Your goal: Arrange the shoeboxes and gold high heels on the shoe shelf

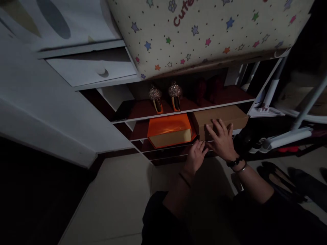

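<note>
My right hand (222, 140) has its fingers spread against the front and top edge of a brown cardboard box (217, 116) on the low shelf. My left hand (196, 157) is by that box's lower left corner, fingers apart, holding nothing; whether its fingertips touch the box or the shelf edge, I cannot tell. Just left of the hands, an orange box (168, 126) with a pale front side sits on the same shelf. A dark bracelet and a metal bangle are on my right wrist, and a thin dark band circles my left one.
Glittery shoes (175, 97) and dark red shoes (201, 91) stand on the shelf (187, 110) above. Higher up are a star-patterned cloth cover (204, 37) and a white drawer (92, 69). Dark shoes (278, 180) lie on the tiled floor (116, 194) at right, below a pale rack (286, 136).
</note>
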`<state>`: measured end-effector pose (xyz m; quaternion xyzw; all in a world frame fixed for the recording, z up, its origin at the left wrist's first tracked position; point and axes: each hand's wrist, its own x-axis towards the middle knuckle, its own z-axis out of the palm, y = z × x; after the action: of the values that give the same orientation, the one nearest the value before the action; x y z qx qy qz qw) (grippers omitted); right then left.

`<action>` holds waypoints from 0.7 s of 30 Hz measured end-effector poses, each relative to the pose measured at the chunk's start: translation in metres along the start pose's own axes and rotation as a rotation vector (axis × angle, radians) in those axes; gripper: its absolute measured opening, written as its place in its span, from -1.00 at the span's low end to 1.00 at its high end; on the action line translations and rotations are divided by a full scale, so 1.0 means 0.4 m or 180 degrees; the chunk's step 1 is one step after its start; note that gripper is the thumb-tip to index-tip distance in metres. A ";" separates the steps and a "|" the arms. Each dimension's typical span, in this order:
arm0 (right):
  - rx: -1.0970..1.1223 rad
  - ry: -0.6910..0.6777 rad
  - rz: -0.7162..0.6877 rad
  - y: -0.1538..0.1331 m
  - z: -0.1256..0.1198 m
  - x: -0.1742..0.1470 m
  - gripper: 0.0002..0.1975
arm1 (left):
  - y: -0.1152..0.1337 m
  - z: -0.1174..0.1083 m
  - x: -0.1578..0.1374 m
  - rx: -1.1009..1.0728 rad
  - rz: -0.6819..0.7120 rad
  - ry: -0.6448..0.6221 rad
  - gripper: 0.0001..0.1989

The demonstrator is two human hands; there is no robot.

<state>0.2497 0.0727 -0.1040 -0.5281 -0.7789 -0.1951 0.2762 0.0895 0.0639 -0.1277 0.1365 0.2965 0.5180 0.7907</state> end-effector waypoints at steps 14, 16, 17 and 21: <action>0.0105 0.0427 0.0638 0.051 -0.086 -0.064 -0.07 | 0.026 -0.043 -0.021 -0.0248 0.0348 -0.0056 -0.76; 0.0175 0.0373 0.0261 0.019 -0.079 -0.051 -0.12 | 0.074 -0.045 -0.026 -0.0740 0.0533 -0.0037 -0.75; 0.0189 0.0281 0.0102 0.007 -0.073 -0.042 -0.18 | 0.095 -0.048 -0.033 -0.0909 0.0547 0.0042 -0.74; 0.0264 0.0318 0.0231 0.004 -0.045 -0.019 -0.43 | 0.157 -0.074 -0.081 -0.1023 0.0813 0.0551 -0.67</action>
<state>0.2577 0.0569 -0.0949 -0.5337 -0.7519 -0.1786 0.3433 0.0158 0.0590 -0.1077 0.0002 0.2572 0.6643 0.7018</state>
